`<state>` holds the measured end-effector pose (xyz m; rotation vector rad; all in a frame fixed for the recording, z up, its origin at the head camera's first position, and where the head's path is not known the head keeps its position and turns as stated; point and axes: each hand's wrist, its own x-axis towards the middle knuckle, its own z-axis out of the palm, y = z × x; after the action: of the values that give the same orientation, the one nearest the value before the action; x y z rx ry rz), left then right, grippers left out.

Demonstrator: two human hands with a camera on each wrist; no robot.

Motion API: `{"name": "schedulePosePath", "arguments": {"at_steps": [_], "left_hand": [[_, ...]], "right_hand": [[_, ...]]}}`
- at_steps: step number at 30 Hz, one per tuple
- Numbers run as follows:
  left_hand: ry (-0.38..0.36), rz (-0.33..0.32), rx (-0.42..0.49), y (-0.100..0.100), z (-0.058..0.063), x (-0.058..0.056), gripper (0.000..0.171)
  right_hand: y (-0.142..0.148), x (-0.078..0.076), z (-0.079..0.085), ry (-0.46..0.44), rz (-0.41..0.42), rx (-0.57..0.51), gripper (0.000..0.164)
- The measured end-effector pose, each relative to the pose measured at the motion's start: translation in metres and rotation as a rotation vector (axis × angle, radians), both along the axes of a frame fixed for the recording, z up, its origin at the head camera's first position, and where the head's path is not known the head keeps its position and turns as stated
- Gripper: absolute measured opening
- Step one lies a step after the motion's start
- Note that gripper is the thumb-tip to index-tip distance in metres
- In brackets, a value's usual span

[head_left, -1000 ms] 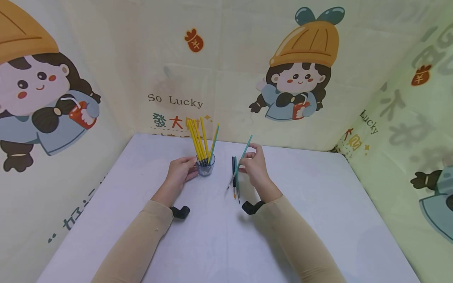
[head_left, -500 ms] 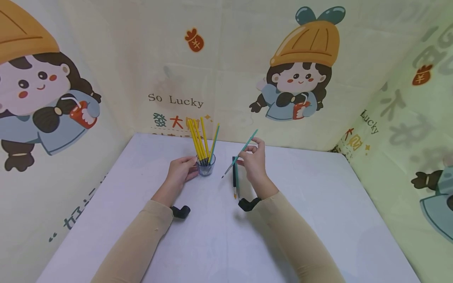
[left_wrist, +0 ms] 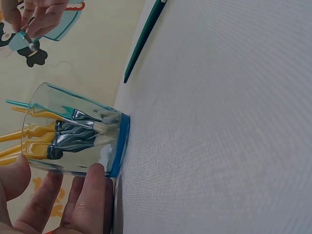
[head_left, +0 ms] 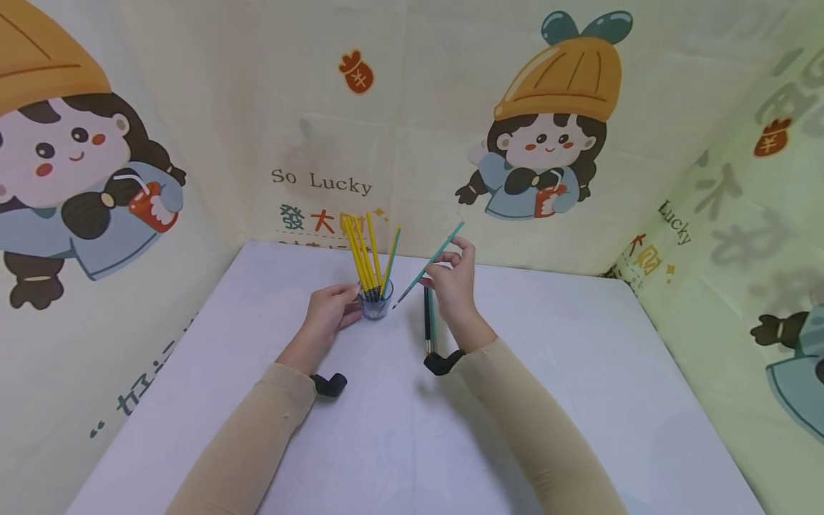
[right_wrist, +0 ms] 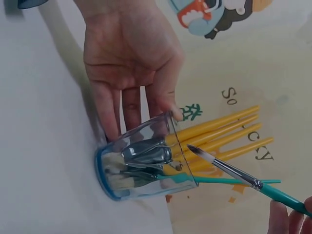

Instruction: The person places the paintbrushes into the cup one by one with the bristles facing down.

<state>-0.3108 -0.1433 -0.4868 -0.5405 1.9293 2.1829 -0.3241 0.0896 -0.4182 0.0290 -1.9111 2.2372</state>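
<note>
My left hand (head_left: 333, 309) touches the side of a clear cup (left_wrist: 73, 107) with a blue base, fairly straight fingers along its wall and thumb by the rim. The cup stands upright, holding several yellow-handled paintbrushes (right_wrist: 219, 126) and a teal-handled one (right_wrist: 214, 181), bristles down. Between the fingertips of my right hand (head_left: 455, 286) is another teal paintbrush (head_left: 428, 263), pinched by the handle. It slants with its dark-tipped bristles low, toward the cup. In the right wrist view those bristles overlap the cup's rim.
A black-handled paintbrush (head_left: 427, 322) and a teal paintbrush (head_left: 433, 318) lie on the white table (head_left: 553, 357), right of the cup. Their lower ends are partly covered by the black wrist piece (head_left: 444, 363). Printed cloth (head_left: 418, 143) stands behind the table.
The right hand has lifted the teal paintbrush away from the brushes on the table and moved it left and farther back, its bristle end nearing the cup. Left hand and cup stay put.
</note>
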Motion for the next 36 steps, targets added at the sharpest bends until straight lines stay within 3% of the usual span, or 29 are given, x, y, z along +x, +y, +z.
{"name": "schedulePosePath", "arguments": {"at_steps": [8,17,23,29,36], "left_hand": [[0.001,0.000,-0.009,0.001,0.002,0.001,0.040],[0.013,-0.005,0.003,0.000,0.001,0.001,0.041],[0.019,-0.004,0.009,0.000,-0.001,0.001,0.040],[0.006,0.000,0.017,-0.001,0.000,0.001,0.041],[0.000,-0.001,0.025,-0.002,0.000,0.000,0.041]], "right_hand": [[-0.010,-0.008,0.001,0.040,0.005,-0.044,0.068],[-0.019,-0.014,-0.005,0.103,-0.015,0.028,0.067],[-0.023,-0.016,-0.015,0.125,0.015,0.091,0.069],[-0.030,-0.017,-0.024,0.115,0.060,0.091,0.069],[-0.035,-0.015,-0.030,0.078,0.056,0.141,0.065]]}}
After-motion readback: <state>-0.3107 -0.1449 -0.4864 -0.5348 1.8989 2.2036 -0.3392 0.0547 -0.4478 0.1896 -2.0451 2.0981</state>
